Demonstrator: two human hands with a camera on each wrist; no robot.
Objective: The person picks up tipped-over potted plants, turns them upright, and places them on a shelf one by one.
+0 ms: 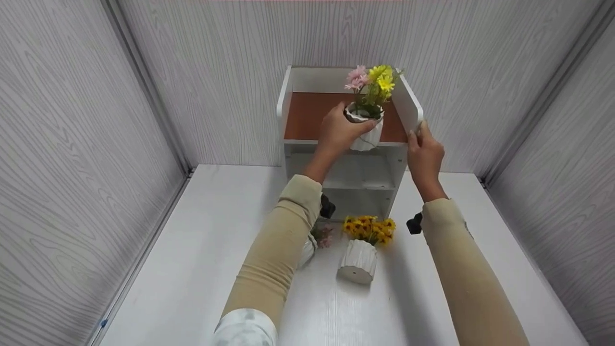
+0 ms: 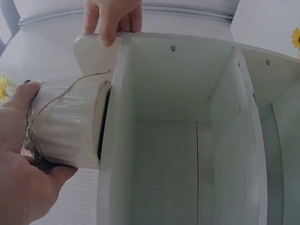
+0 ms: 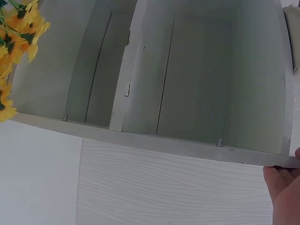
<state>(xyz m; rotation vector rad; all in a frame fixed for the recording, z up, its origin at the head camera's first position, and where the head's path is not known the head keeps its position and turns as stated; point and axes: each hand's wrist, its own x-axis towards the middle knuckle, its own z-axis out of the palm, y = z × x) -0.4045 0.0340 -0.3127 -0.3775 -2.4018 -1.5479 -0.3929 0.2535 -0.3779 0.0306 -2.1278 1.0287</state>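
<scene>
My left hand (image 1: 338, 129) grips a white ribbed flowerpot (image 1: 369, 134) with pink and yellow flowers (image 1: 382, 79), fingers and thumb round its rim. The pot is upright at the front edge of the small white shelf unit's brown top board (image 1: 307, 115); whether its base touches is unclear. Twine hangs along the pot (image 2: 70, 122) in the left wrist view. My right hand (image 1: 426, 156) pinches the front edge of the unit's right side panel (image 1: 409, 103). In the right wrist view, the fingers of that hand (image 3: 286, 192) hold the panel at the frame's right edge.
A white pot (image 1: 359, 262) with orange-yellow flowers lies tipped on the white table (image 1: 202, 269) before the shelf unit. Another pot (image 1: 307, 252) with pink flowers is partly hidden by my left forearm. Lower compartments (image 1: 358, 170) face me; grained walls (image 1: 230, 86) surround the table.
</scene>
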